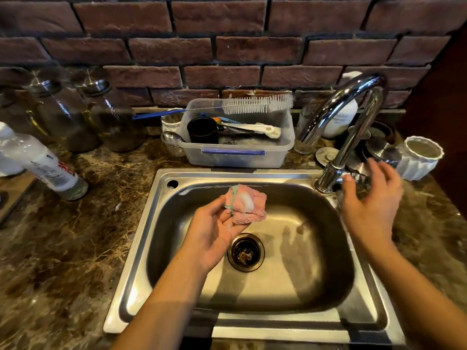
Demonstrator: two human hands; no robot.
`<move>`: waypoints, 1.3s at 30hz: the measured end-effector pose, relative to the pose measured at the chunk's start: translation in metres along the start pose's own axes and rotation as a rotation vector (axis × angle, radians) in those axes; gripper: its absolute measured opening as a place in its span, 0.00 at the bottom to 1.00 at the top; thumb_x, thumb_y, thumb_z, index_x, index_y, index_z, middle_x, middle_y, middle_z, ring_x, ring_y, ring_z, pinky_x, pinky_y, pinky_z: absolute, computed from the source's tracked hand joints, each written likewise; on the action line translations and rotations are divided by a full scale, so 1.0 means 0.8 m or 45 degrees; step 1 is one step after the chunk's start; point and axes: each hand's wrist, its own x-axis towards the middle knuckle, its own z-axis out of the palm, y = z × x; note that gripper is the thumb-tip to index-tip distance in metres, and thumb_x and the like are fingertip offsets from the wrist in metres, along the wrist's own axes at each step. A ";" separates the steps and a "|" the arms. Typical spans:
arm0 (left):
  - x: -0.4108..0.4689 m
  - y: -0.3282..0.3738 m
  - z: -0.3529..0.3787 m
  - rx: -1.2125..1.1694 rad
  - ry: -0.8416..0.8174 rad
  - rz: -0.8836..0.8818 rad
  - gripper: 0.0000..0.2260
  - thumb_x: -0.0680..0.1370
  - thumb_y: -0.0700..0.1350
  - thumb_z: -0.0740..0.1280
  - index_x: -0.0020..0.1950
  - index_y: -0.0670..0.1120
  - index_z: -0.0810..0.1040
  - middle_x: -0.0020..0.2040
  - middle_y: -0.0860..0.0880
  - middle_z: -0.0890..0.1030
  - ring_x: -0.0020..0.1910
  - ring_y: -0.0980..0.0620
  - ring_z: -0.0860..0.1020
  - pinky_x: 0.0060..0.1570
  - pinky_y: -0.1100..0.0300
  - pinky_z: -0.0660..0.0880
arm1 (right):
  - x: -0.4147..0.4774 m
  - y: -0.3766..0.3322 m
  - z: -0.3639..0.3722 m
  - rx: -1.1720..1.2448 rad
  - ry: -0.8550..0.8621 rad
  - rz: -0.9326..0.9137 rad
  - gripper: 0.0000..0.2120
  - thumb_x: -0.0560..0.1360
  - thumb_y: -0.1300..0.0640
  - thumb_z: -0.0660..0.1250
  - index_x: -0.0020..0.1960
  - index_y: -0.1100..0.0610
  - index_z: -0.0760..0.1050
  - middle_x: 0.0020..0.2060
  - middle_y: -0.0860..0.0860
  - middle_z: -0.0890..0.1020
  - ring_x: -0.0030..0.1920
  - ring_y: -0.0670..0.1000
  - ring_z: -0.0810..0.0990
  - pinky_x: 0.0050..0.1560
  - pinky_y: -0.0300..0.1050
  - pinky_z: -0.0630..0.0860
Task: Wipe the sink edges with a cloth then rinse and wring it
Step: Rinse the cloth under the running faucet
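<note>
A pink cloth [246, 204] with a green edge and a dab of white foam lies folded on the fingers of my left hand [214, 229], held palm up over the steel sink [141, 251]. My right hand [370, 198] is at the right rim, fingers spread, thumb touching the handle at the base of the chrome faucet [353, 137]. No water runs from the spout. The drain [245, 251] sits in the middle of the basin with some debris in it.
A clear plastic tub [237, 152] with a black cup, utensils and a white bottle brush stands behind the sink. Glass jars [75, 117] and a tipped plastic bottle [43, 165] sit at left. A white ribbed pot [420, 157], metal lids and a soap bottle [341, 114] crowd the right.
</note>
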 end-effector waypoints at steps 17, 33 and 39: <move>0.033 0.004 -0.004 0.052 0.166 0.096 0.12 0.84 0.44 0.58 0.61 0.39 0.77 0.57 0.36 0.84 0.60 0.38 0.81 0.66 0.42 0.73 | 0.056 0.062 -0.012 0.022 -0.169 0.337 0.16 0.81 0.49 0.58 0.64 0.50 0.79 0.44 0.50 0.84 0.52 0.60 0.82 0.63 0.65 0.75; 0.032 -0.032 -0.013 0.117 0.214 0.021 0.16 0.84 0.44 0.56 0.56 0.35 0.79 0.55 0.35 0.84 0.57 0.39 0.82 0.66 0.44 0.73 | -0.026 0.009 0.003 0.252 -0.165 -0.010 0.12 0.81 0.56 0.65 0.63 0.55 0.80 0.53 0.52 0.84 0.51 0.49 0.81 0.55 0.36 0.75; 0.041 -0.073 -0.020 0.053 0.248 -0.064 0.17 0.83 0.43 0.55 0.62 0.37 0.79 0.47 0.39 0.84 0.43 0.45 0.83 0.46 0.53 0.82 | -0.117 -0.033 0.074 0.578 -0.810 0.248 0.11 0.77 0.61 0.70 0.51 0.47 0.86 0.41 0.41 0.87 0.42 0.39 0.84 0.42 0.32 0.77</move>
